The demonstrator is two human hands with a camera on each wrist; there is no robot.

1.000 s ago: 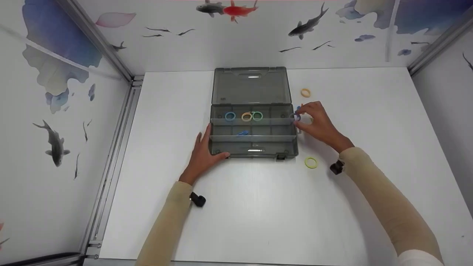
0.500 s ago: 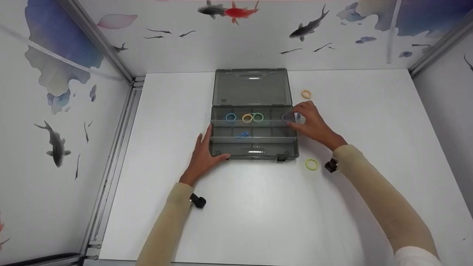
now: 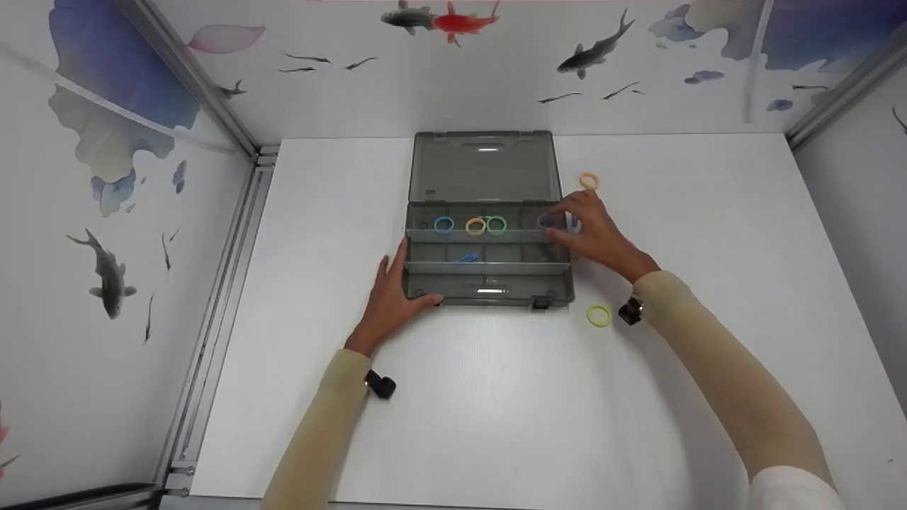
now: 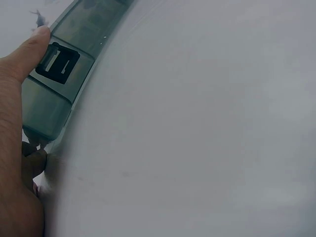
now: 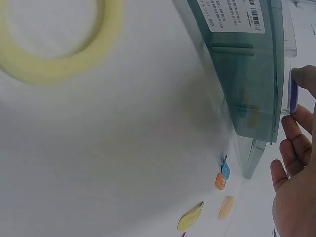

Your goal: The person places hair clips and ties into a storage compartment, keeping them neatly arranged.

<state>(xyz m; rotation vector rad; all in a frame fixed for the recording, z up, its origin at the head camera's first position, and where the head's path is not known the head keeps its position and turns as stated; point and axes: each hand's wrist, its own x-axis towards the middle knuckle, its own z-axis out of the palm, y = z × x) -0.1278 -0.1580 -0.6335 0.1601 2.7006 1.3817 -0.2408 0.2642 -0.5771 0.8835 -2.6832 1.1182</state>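
Note:
A smoky grey plastic compartment box (image 3: 489, 283) stands with its lid swung back. My left hand (image 3: 391, 301) rests at its front left corner, fingers straight along the side, thumb (image 4: 35, 45) on the front wall. Over the right end of the box's back row, my right hand (image 3: 599, 230) pinches a purple ring (image 5: 294, 98) between thumb and fingertips. In that row lie a blue ring (image 3: 444, 225), an orange ring (image 3: 475, 227) and a green ring (image 3: 497, 225). One small blue piece (image 3: 468, 257) is in the middle row.
Right of the box, a yellow ring (image 3: 599, 316) lies near the front and a light orange ring (image 3: 588, 180) at the back. Small blue (image 5: 225, 170), orange (image 5: 220, 181) and yellow pieces (image 5: 190, 216) lie beside the box. Printed walls enclose the white table (image 3: 453, 425).
My right hand has moved left with the purple ring, from the box's right edge to over the back row. My left hand stays at the corner.

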